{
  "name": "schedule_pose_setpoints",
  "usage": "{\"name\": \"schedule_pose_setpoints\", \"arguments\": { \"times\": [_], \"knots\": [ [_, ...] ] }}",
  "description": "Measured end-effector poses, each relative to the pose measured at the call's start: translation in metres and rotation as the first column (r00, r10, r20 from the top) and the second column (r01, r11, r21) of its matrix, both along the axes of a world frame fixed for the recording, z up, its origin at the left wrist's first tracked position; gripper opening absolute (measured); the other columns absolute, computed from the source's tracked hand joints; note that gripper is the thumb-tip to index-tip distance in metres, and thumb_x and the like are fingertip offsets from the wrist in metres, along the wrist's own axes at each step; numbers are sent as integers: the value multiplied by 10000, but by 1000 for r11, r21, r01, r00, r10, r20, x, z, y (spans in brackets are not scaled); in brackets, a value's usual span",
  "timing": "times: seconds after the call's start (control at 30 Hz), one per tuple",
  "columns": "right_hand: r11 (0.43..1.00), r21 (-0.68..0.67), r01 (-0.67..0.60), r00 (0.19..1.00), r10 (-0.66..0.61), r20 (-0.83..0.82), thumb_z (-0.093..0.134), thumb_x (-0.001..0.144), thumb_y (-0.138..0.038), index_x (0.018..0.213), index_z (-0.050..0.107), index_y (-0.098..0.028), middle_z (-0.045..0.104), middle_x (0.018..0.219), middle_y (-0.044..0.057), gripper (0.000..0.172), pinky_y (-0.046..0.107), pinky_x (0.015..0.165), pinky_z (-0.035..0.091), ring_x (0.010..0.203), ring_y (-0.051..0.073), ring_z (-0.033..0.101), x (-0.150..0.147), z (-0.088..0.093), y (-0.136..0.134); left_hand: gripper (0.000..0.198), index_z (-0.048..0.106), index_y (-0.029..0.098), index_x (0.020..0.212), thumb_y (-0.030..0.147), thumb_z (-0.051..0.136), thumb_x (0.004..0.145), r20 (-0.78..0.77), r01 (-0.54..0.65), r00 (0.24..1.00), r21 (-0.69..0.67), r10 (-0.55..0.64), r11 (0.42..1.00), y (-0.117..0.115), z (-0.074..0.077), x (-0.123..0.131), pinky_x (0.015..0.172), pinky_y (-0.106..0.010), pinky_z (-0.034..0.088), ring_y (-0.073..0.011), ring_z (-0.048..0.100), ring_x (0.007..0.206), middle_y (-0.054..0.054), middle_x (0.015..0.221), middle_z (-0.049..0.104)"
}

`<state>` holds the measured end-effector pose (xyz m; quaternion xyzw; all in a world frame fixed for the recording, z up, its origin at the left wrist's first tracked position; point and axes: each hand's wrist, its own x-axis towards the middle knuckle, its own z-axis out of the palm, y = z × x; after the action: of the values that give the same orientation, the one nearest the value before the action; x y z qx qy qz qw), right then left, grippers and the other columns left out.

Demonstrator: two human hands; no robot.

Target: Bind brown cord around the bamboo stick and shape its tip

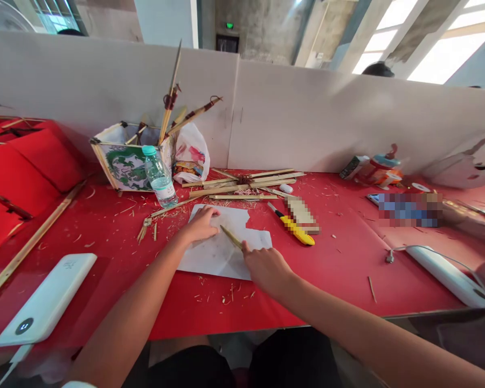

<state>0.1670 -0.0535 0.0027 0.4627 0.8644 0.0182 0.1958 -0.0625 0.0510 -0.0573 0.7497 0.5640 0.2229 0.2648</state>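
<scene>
A white sheet of paper [210,253] with a torn or cut edge lies on the red tabletop [331,269]. My right hand [269,269] is closed around a narrow, pointed tan-green strip that looks like bamboo [231,237]; its tip points away to the left, over the paper. On the paper's left part rests my left hand [200,225], thumb and fingers apart, with nothing visible between them. The strip's tip is close to that hand, apart from it. Right of the paper lies a yellow-and-black utility knife [293,227], beside a partly blurred-out block [301,210].
Behind the paper are bamboo strips [242,183] and shavings. A water bottle [161,180] stands before a painted box [125,164] holding brushes. Power banks [50,296] lie left and right [448,275]. Red panels [28,167] stand left; a white partition [307,118] runs along the back.
</scene>
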Motion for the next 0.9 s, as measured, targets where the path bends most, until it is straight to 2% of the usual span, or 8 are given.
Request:
{"name": "schedule_pose_setpoints", "arguments": {
  "times": [0.1, 0.3, 0.47, 0.57, 0.77, 0.9],
  "knots": [
    [1000, 17, -11, 1000, 12, -20, 502, 864, 22, 1547, 374, 46, 780, 883, 183, 696, 328, 666, 562, 859, 275, 791, -11, 1, 6, 442, 590, 221, 1136, 159, 667, 706, -5, -2, 1000, 4, 2, 1000, 0, 0, 0, 1124, -438, 445, -302, 542, 1281, -101, 1278, 580],
    [999, -44, 10, 1000, -9, 15, 555, 832, 3, 1577, 333, 19, 780, 863, 147, 778, 325, 605, 552, 803, 280, 790, 7, -1, -17, 451, 598, 233, 1133, 172, 682, 695, 11, 3, 1000, 3, -3, 1000, 2, -2, -1, 1117, -440, 455, -304, 540, 1286, -98, 1277, 584],
    [1000, 24, -9, 999, 10, -45, 502, 893, -12, 1547, 380, 25, 775, 870, 170, 666, 342, 677, 565, 842, 278, 786, -13, -1, 4, 453, 598, 236, 1140, 174, 682, 699, 12, 3, 1000, 12, -3, 1000, 1, -1, -1, 1111, -454, 457, -300, 554, 1259, -89, 1263, 588],
    [1000, 26, 1, 999, 0, -50, 488, 890, -3, 1550, 375, 19, 774, 863, 164, 670, 333, 679, 561, 854, 274, 785, -17, -3, 11, 443, 600, 232, 1135, 174, 676, 702, 13, 7, 1000, 21, -7, 1000, 1, -2, -1, 1112, -444, 457, -296, 554, 1259, -91, 1264, 583],
    [1000, -4, 12, 1000, -12, -12, 505, 860, 8, 1578, 328, 6, 773, 852, 141, 739, 315, 634, 558, 815, 272, 788, 11, -10, -15, 445, 603, 232, 1130, 183, 689, 696, 22, -1, 1000, 12, 0, 1000, 2, -6, -2, 1104, -438, 462, -302, 545, 1265, -97, 1271, 582],
    [1000, -5, -28, 999, 28, -29, 522, 834, 21, 1559, 344, 42, 768, 850, 153, 746, 324, 615, 568, 797, 284, 786, 6, -9, -19, 438, 604, 236, 1122, 179, 684, 695, 24, -7, 1000, 5, 7, 1000, 1, -3, -2, 1108, -447, 458, -303, 548, 1267, -92, 1270, 585]
  ]
}}
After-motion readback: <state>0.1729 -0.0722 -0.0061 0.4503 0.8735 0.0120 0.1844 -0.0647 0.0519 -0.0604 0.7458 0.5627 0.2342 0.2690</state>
